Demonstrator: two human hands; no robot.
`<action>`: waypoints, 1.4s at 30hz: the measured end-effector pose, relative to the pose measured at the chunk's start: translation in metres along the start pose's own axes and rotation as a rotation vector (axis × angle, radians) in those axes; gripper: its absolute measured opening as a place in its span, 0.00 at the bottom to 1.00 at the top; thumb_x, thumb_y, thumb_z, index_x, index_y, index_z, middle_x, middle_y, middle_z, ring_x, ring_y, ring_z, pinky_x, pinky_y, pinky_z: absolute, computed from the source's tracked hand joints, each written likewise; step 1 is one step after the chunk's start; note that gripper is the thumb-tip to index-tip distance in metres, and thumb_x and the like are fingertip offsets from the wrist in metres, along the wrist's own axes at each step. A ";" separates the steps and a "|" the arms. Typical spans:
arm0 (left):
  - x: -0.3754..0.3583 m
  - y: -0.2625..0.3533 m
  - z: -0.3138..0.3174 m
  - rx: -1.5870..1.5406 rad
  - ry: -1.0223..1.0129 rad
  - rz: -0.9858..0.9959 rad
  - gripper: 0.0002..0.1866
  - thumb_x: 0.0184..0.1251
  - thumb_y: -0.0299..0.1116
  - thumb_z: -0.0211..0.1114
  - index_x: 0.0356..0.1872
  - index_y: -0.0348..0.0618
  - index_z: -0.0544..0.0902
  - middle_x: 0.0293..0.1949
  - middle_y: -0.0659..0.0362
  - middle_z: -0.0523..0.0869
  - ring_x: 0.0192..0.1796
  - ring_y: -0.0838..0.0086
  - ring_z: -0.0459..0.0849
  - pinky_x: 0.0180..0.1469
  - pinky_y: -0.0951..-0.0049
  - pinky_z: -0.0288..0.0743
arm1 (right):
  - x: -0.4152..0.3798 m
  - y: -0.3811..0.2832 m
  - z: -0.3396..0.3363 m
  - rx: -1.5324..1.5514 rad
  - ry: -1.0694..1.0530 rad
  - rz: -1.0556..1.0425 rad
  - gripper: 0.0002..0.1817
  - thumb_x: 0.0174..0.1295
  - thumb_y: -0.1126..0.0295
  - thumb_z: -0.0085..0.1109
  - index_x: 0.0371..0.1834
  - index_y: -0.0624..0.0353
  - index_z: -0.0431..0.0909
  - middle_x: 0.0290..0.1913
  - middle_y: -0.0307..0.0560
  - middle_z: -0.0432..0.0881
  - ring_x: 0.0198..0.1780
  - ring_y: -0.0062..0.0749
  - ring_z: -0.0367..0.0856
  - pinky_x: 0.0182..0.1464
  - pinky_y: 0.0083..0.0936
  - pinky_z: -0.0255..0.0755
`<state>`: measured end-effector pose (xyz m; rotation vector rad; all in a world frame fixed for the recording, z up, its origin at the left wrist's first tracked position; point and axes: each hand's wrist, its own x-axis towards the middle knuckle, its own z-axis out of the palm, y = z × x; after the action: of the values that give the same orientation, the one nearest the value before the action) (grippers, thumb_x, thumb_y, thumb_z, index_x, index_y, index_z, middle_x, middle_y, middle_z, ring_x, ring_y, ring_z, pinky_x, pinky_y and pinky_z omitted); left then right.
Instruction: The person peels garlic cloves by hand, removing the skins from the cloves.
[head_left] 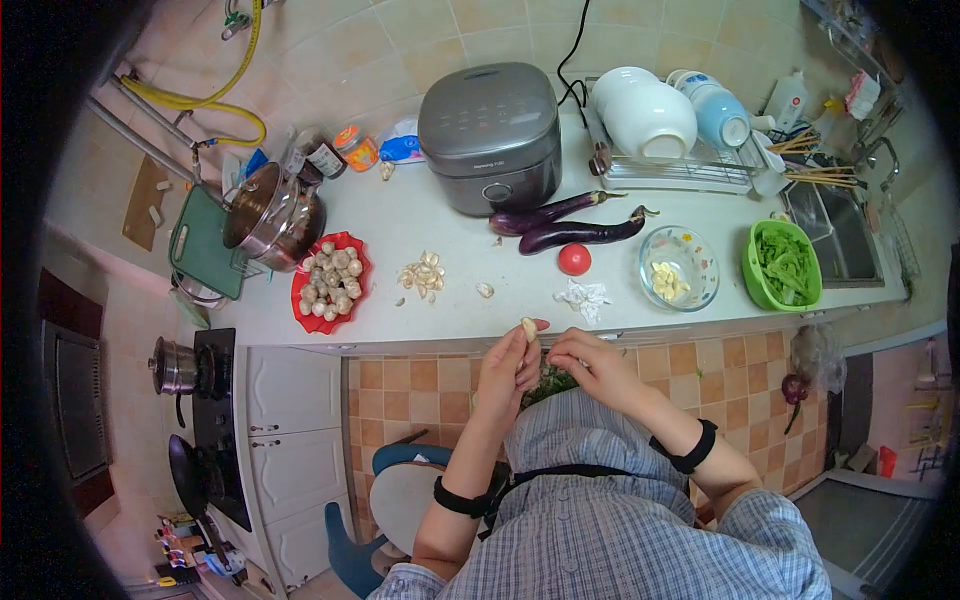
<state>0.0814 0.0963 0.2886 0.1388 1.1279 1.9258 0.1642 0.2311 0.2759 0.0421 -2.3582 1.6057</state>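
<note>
Pinched upright between the thumb and fingers of my left hand is a garlic clove, just off the counter's front edge. Close beside it, my right hand has its fingers curled together; whether anything is between them I cannot make out. Ahead on the counter lies a loose pile of unpeeled garlic cloves, with a single clove apart from it. Peeled cloves rest inside a clear glass bowl to the right. Between pile and bowl sits a crumpled white tissue.
Two eggplants and a tomato lie before the rice cooker. A red basket of whitish round mushrooms and a steel pot stand left. A green basket of leafy greens, a dish rack and the sink are right.
</note>
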 end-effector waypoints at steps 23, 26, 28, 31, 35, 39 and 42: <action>-0.003 0.001 0.000 1.075 0.100 0.423 0.11 0.62 0.30 0.51 0.42 0.38 0.77 0.21 0.56 0.75 0.23 0.76 0.74 0.27 0.78 0.66 | 0.015 0.006 -0.006 0.388 0.157 0.194 0.04 0.53 0.77 0.55 0.30 0.67 0.76 0.33 0.40 0.73 0.33 0.16 0.71 0.34 0.11 0.66; -0.002 0.001 0.000 1.141 0.055 0.415 0.11 0.62 0.30 0.51 0.42 0.37 0.77 0.21 0.56 0.74 0.23 0.75 0.73 0.27 0.77 0.67 | 0.015 0.004 -0.009 0.385 0.130 0.170 0.03 0.54 0.80 0.53 0.31 0.68 0.75 0.35 0.41 0.72 0.36 0.18 0.71 0.37 0.12 0.66; -0.002 -0.001 0.002 1.004 0.091 0.369 0.11 0.63 0.31 0.51 0.41 0.37 0.77 0.21 0.60 0.74 0.22 0.79 0.71 0.25 0.80 0.64 | 0.014 0.005 -0.007 0.395 0.156 0.188 0.03 0.53 0.79 0.54 0.31 0.67 0.74 0.35 0.40 0.72 0.35 0.17 0.71 0.36 0.12 0.66; 0.000 -0.008 -0.002 0.661 0.130 0.174 0.12 0.64 0.34 0.51 0.40 0.38 0.78 0.20 0.65 0.73 0.20 0.85 0.67 0.21 0.85 0.59 | 0.014 0.004 -0.002 0.428 0.201 0.200 0.03 0.53 0.79 0.54 0.31 0.66 0.74 0.34 0.40 0.72 0.35 0.18 0.72 0.36 0.12 0.67; 0.003 -0.004 -0.008 0.394 0.071 0.025 0.12 0.65 0.36 0.50 0.40 0.39 0.77 0.20 0.68 0.72 0.19 0.89 0.62 0.19 0.88 0.53 | 0.018 -0.006 -0.003 0.361 0.276 0.107 0.06 0.51 0.79 0.56 0.33 0.65 0.75 0.35 0.42 0.73 0.37 0.23 0.74 0.38 0.15 0.68; 0.001 -0.003 -0.009 0.344 0.078 -0.019 0.13 0.65 0.38 0.50 0.39 0.40 0.77 0.20 0.69 0.70 0.17 0.89 0.60 0.18 0.88 0.50 | 0.021 -0.006 -0.006 0.176 0.221 -0.041 0.10 0.47 0.80 0.59 0.35 0.63 0.76 0.35 0.44 0.75 0.37 0.28 0.75 0.39 0.18 0.69; 0.001 0.003 -0.007 0.319 0.087 -0.076 0.13 0.66 0.39 0.49 0.37 0.41 0.77 0.19 0.69 0.68 0.17 0.89 0.59 0.18 0.88 0.50 | 0.024 -0.005 -0.006 0.137 0.200 -0.029 0.11 0.45 0.80 0.60 0.34 0.62 0.76 0.35 0.45 0.76 0.36 0.30 0.76 0.39 0.21 0.70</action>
<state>0.0757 0.0916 0.2863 0.1838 1.4740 1.6881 0.1440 0.2380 0.2886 -0.0530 -2.0869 1.6718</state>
